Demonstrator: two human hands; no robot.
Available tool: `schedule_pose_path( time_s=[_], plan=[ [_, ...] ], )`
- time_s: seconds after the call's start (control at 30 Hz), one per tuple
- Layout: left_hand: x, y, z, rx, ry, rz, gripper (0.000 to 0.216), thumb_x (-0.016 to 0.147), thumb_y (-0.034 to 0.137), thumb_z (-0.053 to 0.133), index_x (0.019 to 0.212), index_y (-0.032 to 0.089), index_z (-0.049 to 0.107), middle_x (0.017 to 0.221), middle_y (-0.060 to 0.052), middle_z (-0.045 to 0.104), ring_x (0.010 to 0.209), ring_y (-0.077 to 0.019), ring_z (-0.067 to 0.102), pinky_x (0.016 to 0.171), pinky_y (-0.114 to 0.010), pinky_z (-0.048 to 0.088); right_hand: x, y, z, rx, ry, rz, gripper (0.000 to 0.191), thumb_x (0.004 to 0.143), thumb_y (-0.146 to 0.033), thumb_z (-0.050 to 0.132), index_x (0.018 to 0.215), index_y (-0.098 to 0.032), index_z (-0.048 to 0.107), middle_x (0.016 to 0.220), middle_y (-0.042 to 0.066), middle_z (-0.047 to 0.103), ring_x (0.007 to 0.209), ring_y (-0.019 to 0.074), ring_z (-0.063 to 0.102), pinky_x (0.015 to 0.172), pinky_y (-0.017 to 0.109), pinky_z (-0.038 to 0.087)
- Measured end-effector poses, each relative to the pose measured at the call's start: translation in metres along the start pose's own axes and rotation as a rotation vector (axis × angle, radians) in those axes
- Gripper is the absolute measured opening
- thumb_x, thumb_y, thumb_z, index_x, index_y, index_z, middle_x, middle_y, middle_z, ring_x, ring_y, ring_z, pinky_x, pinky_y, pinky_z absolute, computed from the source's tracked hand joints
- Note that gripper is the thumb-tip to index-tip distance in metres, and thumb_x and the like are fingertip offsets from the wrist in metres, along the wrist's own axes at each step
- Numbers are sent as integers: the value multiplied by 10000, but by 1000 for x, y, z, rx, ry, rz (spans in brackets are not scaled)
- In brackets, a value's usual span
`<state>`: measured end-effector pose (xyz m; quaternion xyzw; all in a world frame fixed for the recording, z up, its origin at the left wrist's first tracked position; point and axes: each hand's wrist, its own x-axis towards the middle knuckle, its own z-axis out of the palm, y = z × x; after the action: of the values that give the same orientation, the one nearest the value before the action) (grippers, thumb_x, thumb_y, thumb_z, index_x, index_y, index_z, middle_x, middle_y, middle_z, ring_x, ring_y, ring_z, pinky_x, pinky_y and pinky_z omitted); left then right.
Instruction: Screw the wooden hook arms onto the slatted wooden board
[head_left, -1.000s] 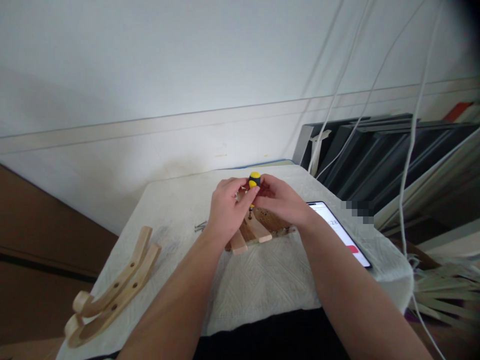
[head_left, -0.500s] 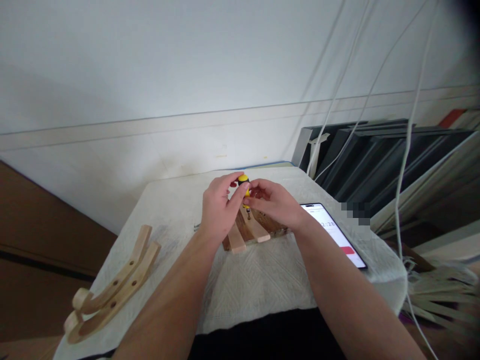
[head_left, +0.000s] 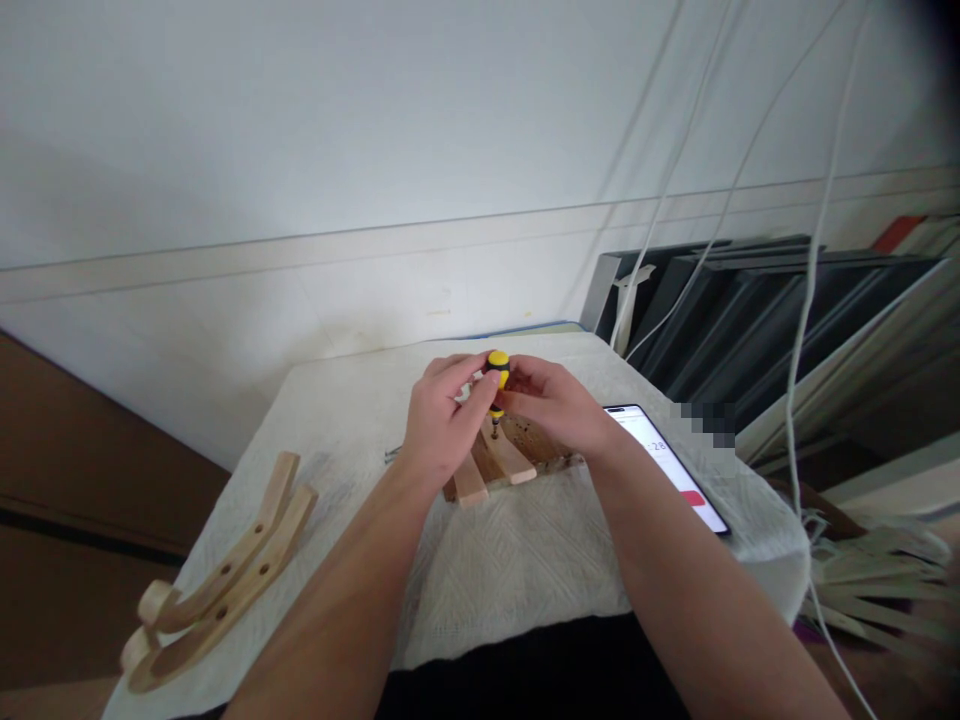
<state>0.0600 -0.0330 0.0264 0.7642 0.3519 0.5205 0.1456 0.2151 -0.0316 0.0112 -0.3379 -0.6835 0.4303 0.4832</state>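
Observation:
A short screwdriver [head_left: 497,372] with a yellow and black handle stands upright over a wooden assembly [head_left: 501,458] of light slats on a darker board. My left hand [head_left: 441,420] and my right hand [head_left: 550,402] both pinch its handle from either side, fingers closed. The tip meets a light slat near its far end; the screw itself is too small to make out. The hands hide most of the board's far side.
Two curved wooden hook pieces [head_left: 217,580] lie at the near left of the white cloth-covered table [head_left: 517,560]. Several screws [head_left: 391,455] lie left of my left hand. A phone [head_left: 675,470] with a lit screen rests on the right. Dark panels [head_left: 757,320] and white cables [head_left: 806,300] stand right.
Both hands stay on the screwdriver handle, with fingers shifting slightly around it. The view has drifted a little; the wooden pieces have not moved.

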Motion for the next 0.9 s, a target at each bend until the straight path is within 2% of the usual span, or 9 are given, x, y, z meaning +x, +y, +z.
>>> schedule_pose_path(
  time_s=[0.1, 0.2, 0.3, 0.43, 0.53, 0.63, 0.73, 0.8, 0.9],
  plan=[
    [0, 0, 1, -6, 66, 1, 211, 823, 266, 572, 997, 187, 660, 992, -65, 646, 922, -171, 587, 795, -308, 478, 1, 0, 1, 27, -22, -4, 157, 726, -291, 657, 840, -200, 597, 801, -5, 602, 750, 142, 564, 716, 306, 454],
    [0, 1, 2, 22, 126, -15, 220, 730, 277, 684, 927, 183, 659, 934, -52, 623, 872, -165, 580, 719, -282, 482, 2, 4, 3, -53, 35, -3, 187, 693, -312, 689, 776, -203, 562, 738, -24, 562, 689, 132, 536, 658, 290, 448],
    [1, 1, 2, -12, 63, 8, 171, 790, 257, 621, 940, 184, 658, 927, -48, 616, 870, -155, 578, 720, -275, 480, 2, 4, 4, -94, 39, -4, 196, 705, -303, 675, 843, -206, 576, 778, -13, 583, 716, 143, 541, 667, 296, 454],
    [0, 0, 2, -49, -26, 32, 252, 872, 260, 497, 1070, 185, 633, 1011, -70, 596, 953, -164, 568, 813, -307, 473, 0, 0, 0, -52, -53, -48, 139, 763, -244, 600, 893, -199, 618, 871, 11, 624, 809, 158, 564, 758, 317, 451],
    [-1, 0, 2, 7, -19, -5, 299, 797, 304, 609, 1074, 192, 623, 1020, -72, 614, 956, -187, 569, 808, -324, 472, 0, 2, 0, -92, 1, -35, 110, 743, -245, 621, 845, -204, 613, 810, -1, 617, 759, 153, 558, 723, 309, 452],
    [-2, -1, 4, 38, 33, -75, 300, 747, 287, 668, 1029, 200, 618, 932, -49, 657, 851, -170, 583, 743, -305, 472, 1, 4, 2, -96, 62, 2, 169, 713, -266, 657, 863, -211, 604, 834, 5, 626, 773, 164, 567, 719, 317, 461],
    [-3, -2, 5, -58, 56, -129, 491, 785, 248, 626, 1249, 226, 468, 922, -36, 675, 732, -135, 578, 649, -266, 460, 1, 4, 3, -17, 20, 12, 183, 742, -296, 641, 898, -205, 610, 884, 18, 637, 819, 169, 584, 765, 330, 461],
    [-4, -1, 5, -89, 56, -119, 556, 805, 241, 600, 1319, 241, 389, 997, -48, 669, 743, -133, 579, 640, -263, 457, 1, 4, 2, 11, 0, 7, 166, 750, -300, 640, 879, -201, 610, 849, 10, 631, 788, 158, 585, 754, 322, 460],
    [-3, 2, 3, 3, 81, -59, 367, 764, 271, 647, 1117, 215, 566, 1023, -55, 659, 820, -156, 582, 702, -288, 466, 1, 5, 1, -28, 43, 7, 176, 707, -297, 686, 827, -205, 594, 768, -15, 608, 710, 141, 568, 691, 301, 459]
  ],
)
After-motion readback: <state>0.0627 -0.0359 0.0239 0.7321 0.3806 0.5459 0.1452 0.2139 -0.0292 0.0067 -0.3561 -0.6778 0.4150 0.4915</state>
